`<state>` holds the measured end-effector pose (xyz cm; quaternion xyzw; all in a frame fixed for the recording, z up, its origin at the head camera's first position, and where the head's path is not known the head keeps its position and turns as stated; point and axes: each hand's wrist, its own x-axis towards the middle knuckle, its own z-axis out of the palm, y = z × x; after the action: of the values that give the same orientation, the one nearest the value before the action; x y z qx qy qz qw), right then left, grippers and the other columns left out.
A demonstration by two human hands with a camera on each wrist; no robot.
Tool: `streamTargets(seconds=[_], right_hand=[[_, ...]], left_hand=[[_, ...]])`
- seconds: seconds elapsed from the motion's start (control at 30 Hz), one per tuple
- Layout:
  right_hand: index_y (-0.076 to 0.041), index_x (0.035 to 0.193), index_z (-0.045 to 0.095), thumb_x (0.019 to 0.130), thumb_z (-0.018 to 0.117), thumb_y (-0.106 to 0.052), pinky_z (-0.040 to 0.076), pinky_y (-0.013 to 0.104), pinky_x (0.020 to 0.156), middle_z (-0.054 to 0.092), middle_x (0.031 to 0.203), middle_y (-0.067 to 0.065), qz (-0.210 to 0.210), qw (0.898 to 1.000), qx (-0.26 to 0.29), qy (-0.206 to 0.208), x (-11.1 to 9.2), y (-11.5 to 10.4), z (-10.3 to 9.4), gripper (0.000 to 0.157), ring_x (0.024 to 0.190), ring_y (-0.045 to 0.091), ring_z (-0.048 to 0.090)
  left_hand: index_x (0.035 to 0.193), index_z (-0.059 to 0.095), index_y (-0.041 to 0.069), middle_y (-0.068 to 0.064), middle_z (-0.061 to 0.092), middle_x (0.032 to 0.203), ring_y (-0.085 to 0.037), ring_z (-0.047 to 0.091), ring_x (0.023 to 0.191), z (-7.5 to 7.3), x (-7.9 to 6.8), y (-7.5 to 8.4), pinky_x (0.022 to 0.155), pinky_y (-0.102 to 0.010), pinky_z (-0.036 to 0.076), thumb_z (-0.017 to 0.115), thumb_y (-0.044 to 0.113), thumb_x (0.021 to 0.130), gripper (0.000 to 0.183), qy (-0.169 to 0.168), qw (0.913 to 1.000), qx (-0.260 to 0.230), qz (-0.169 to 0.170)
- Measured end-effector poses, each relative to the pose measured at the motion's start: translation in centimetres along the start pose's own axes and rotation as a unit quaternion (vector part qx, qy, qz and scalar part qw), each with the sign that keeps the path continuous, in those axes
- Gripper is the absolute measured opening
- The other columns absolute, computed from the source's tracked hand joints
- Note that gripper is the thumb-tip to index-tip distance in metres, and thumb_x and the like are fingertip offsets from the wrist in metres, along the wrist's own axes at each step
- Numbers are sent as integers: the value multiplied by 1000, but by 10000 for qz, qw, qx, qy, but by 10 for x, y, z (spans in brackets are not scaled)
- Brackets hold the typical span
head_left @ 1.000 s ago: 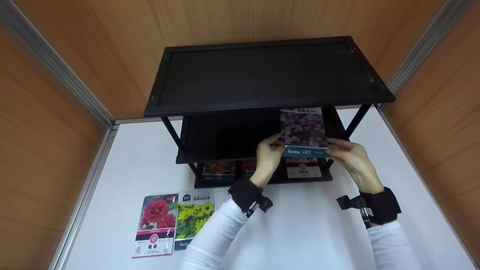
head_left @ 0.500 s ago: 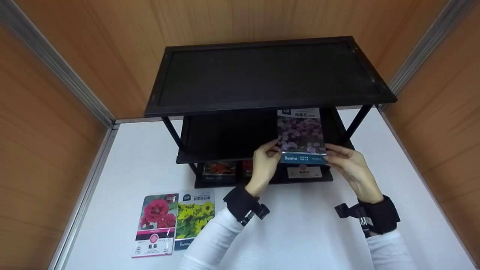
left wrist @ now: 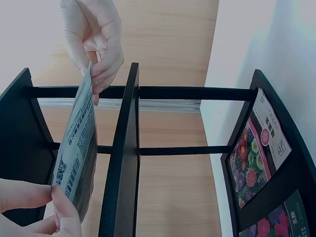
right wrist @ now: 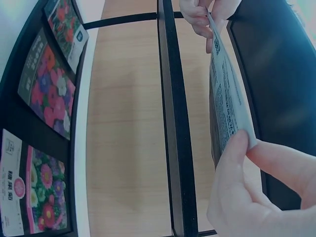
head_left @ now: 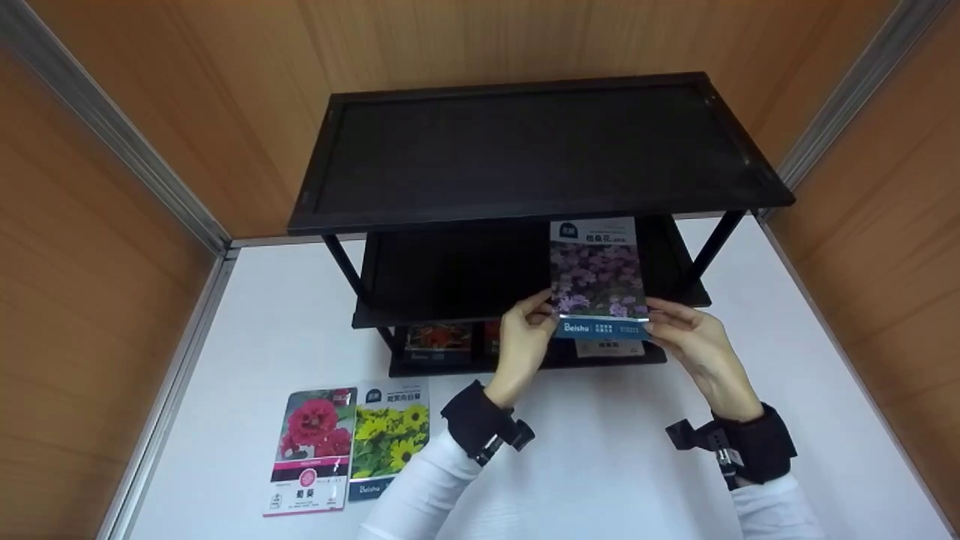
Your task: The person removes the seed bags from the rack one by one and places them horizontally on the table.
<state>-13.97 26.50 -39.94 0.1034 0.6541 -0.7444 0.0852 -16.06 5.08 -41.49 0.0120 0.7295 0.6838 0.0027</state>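
A flower seed packet (head_left: 596, 270) with purple blossoms and a blue bottom band is at the front of the black rack's middle tier, right of centre. My left hand (head_left: 523, 341) pinches its lower left edge; my right hand (head_left: 696, 345) pinches the lower right edge. Printed text and a barcode cover the back of the packet (left wrist: 76, 153) in the left wrist view. From the right wrist, the packet (right wrist: 227, 94) appears nearly edge-on, apart from the middle shelf board (right wrist: 177, 128).
On the bottom tier lie several packets, including a mixed-flower one (right wrist: 37, 190) and a pink-flower one (right wrist: 52, 89). A red-flower packet (head_left: 311, 450) and a yellow-flower packet (head_left: 388, 435) lie side by side on the white table (head_left: 225, 420). The rack's top board (head_left: 525, 150) overhangs the hands.
Both hands have drawn the purple-flower packet out from under the top board, toward me and slightly left. More of its upper label now shows. The packets on the table have stayed put.
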Motion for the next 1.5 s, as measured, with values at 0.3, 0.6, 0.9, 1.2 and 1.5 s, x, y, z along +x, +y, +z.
streamTargets(seconds=[0.3,0.6,0.9,1.2,1.5], right_hand=[[11,126,37,80,60,1,47,18,75,63,90,-2,28,9998,196,-52,-3,6,3,53,83,6,59],[10,129,35,80,62,-3,46,18,76,61,92,-2,94,9999,4,36,-10,11,8,57,83,6,57],[10,128,36,79,62,-1,47,19,76,63,88,-2,85,9998,162,10,-15,16,10,57,80,6,59],[8,125,41,79,62,0,46,22,81,64,89,-1,55,9997,246,-3,-19,20,12,52,86,9,60],[3,116,50,78,59,7,47,21,77,63,86,-1,-4,9996,264,80,-20,26,16,39,83,9,60]], left_hand=[[115,55,-5,-7,56,88,-8,49,71,-4,-7,-5,60,-19,40,54,-2,80,35,113,9999,-1,-17],[113,56,-7,-8,56,87,-9,51,72,-8,-14,-9,62,-19,42,55,-4,79,34,223,9997,-14,42],[115,54,-6,-9,56,88,-13,51,75,-11,-20,-16,63,-19,42,56,-3,80,36,130,9997,-204,-66],[115,54,-8,-10,55,89,-14,52,77,-15,-24,-19,66,-20,44,57,-4,79,36,186,9992,-285,-194],[114,54,-8,-10,55,88,-15,54,78,-18,-32,-21,69,-20,45,57,-3,79,36,221,9990,-381,-96]])
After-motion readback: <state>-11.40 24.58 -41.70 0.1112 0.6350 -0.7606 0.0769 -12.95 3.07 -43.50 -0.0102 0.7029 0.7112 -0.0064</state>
